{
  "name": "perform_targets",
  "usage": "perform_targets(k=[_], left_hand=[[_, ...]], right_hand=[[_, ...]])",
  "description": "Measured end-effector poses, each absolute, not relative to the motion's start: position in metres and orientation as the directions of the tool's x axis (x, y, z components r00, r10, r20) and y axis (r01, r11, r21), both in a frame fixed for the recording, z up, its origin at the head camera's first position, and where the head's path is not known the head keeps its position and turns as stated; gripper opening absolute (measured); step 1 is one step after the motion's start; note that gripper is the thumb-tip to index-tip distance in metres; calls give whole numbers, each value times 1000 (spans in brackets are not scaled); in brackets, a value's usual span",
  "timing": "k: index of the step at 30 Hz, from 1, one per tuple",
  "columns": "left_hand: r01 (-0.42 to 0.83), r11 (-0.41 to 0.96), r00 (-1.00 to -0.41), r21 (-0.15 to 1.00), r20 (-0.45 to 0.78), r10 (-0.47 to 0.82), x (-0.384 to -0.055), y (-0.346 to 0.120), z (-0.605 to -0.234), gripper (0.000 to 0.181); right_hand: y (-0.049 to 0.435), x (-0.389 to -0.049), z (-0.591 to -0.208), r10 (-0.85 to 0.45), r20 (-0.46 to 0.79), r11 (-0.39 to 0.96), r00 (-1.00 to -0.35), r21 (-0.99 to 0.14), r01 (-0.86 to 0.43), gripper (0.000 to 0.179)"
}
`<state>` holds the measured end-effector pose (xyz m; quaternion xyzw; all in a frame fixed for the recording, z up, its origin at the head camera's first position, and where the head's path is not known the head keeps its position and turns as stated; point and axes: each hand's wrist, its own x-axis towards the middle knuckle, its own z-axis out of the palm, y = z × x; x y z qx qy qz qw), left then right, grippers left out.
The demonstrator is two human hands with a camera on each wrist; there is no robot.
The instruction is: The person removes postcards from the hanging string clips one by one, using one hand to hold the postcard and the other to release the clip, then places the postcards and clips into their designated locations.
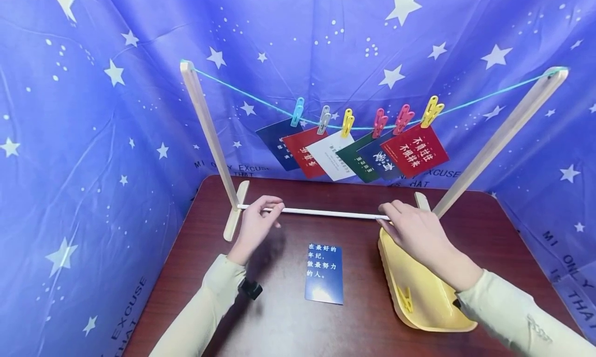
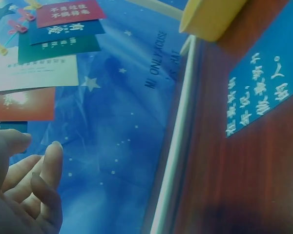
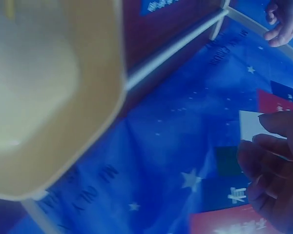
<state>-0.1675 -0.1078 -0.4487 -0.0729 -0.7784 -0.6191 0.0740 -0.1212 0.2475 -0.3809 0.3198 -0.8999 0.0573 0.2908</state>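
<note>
Over the left end of a white rod [image 1: 326,212] my left hand [image 1: 258,220] hovers, fingers loosely curled. The left wrist view has nothing between the thumb and fingers [image 2: 51,165]. My right hand [image 1: 414,227] is by the rod's right end, above a yellow basin [image 1: 437,305]. In the right wrist view its relaxed fingers are empty and overlap the hanging white card [image 3: 249,127]. A blue card with white writing [image 1: 324,284] lies on the table between the hands. One yellow clothespin [image 1: 405,299] is in the basin.
Two wooden posts [image 1: 207,124] hold a sagging teal string [image 1: 242,91]. Several cards, among them a red one [image 1: 414,152], hang from it by coloured clothespins [image 1: 298,112]. Behind is a blue star-patterned curtain [image 1: 139,114]; the table [image 1: 279,315] is dark reddish wood.
</note>
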Motion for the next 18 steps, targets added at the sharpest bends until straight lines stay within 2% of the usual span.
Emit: perform_targets(k=[6, 10, 14, 18], left_hand=[[155, 82, -988, 985, 156, -5, -178, -107, -438, 22], [145, 57, -989, 988, 147, -30, -185, -107, -431, 23], [153, 18, -987, 988, 153, -47, -191, -108, -425, 26], [158, -20, -986, 987, 157, -52, -198, -108, -422, 29]], right_hand=[[231, -132, -353, -522, 629, 783, -576, 85, -616, 23], [219, -139, -334, -511, 671, 775, -537, 91, -625, 30], [206, -145, -315, -520, 687, 765, -507, 112, -634, 26], [193, -149, -300, -527, 705, 755, -475, 133, -642, 30]])
